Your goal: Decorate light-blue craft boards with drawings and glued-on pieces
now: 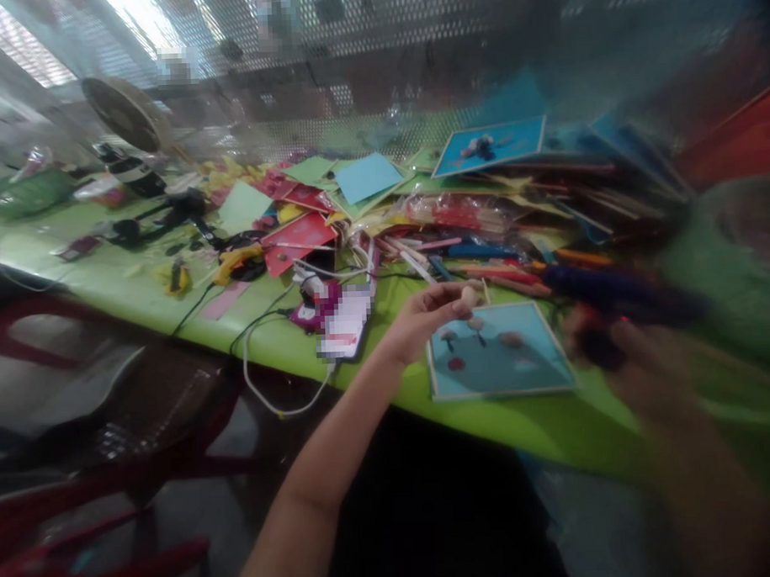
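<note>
Between the fingertips of my left hand [433,312] is a small pale, rounded piece [469,296], held just above the top edge of a light blue board [539,363]. Several small shapes lie on that board, among them a dark red spot [456,364] and a brownish piece [511,340]. To the right of the board, my right hand [607,340] is closed around a dark blue glue gun [618,293], its nozzle pointing left and a small red light showing. Motion blurs this hand and the tool.
A phone [348,319] with a white cable and a magenta power socket [313,308] lie left of my forearm on the green table [138,289]. Coloured cards, sticks and plastic packs pile up behind. A framed blue picture [519,141] rests on the pile; a fan [126,116] stands far left.
</note>
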`<state>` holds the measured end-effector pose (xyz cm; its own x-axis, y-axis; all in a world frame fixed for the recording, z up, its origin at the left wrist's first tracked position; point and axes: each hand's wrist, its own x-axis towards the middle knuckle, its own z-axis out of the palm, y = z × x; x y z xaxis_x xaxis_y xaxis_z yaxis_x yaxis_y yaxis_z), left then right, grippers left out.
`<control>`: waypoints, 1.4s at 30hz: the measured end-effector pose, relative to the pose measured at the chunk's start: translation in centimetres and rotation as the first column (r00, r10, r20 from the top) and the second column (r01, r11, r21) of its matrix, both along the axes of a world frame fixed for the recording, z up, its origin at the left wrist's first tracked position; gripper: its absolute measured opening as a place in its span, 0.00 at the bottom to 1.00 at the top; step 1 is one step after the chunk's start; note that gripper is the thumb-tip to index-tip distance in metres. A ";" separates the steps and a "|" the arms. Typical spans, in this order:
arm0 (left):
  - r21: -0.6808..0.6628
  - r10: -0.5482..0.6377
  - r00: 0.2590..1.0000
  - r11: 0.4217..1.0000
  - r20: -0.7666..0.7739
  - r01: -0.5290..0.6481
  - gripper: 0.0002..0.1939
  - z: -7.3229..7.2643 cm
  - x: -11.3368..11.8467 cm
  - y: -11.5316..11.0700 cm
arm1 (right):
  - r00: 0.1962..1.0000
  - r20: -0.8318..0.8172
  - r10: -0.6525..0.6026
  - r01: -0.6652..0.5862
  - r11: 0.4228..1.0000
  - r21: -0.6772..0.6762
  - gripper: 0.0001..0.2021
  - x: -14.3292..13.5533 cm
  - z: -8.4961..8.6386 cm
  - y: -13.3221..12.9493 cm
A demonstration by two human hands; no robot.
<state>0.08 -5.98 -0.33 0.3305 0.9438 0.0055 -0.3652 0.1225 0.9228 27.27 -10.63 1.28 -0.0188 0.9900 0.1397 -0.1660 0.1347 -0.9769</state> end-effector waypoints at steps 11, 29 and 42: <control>0.501 0.254 0.579 0.805 -0.775 0.317 0.10 0.8 -3.0 -5.1 | 0.999 -0.032 0.006 -0.005 0.999 0.032 0.20 -0.6 0.4 0.1; 0.444 0.301 0.330 0.685 -0.895 0.578 0.11 -0.2 -2.3 -5.3 | 1.000 0.017 0.001 -0.002 1.000 0.012 0.21 -0.8 0.6 0.0; 0.483 0.352 0.331 0.657 -0.876 0.579 0.14 -0.1 -3.0 -6.0 | 0.999 0.034 0.003 -0.004 1.000 0.019 0.21 -0.6 0.5 0.1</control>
<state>-2.90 -11.99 -0.40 0.6603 0.7324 0.1660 0.6376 -0.6635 0.3914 26.64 -10.53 1.76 -0.0272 0.9871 0.1580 -0.1334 0.1530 -0.9792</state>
